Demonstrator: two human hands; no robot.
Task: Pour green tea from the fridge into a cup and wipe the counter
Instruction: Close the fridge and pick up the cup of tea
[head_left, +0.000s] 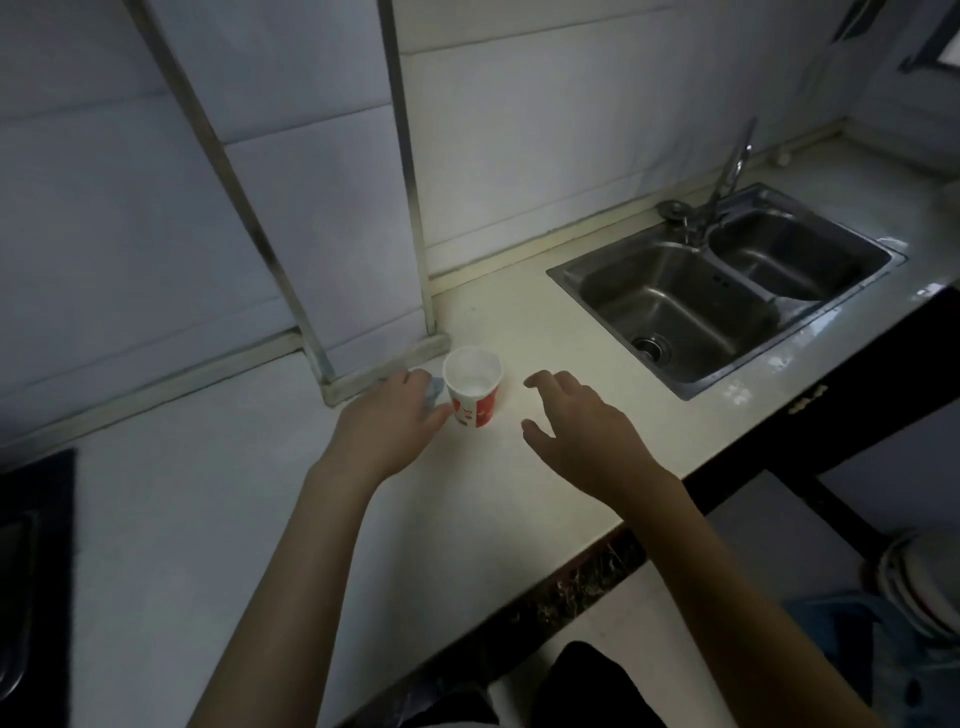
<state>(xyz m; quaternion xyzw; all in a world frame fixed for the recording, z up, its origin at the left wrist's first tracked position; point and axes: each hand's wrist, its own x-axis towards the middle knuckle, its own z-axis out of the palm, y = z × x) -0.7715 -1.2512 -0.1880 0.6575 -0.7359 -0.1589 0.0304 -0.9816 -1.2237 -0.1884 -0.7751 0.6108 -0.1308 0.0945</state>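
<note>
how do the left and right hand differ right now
The left hand curls its fingers round a bluish cloth; the right hand has its fingers spread and holds nothing. The left hand sits right beside the paper cup; the right hand is clear of it, toward the sink. Both are bare, over the counter.

The pale counter bears 1 paper cup, a bluish cloth beside it, and a 2-basin sink.

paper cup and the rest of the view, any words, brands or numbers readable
None can be read.
paper cup: white marks on its red band, too blurred to read.
blue cloth in the left hand: no print shows.
sink, counter: no lettering shows.
</note>
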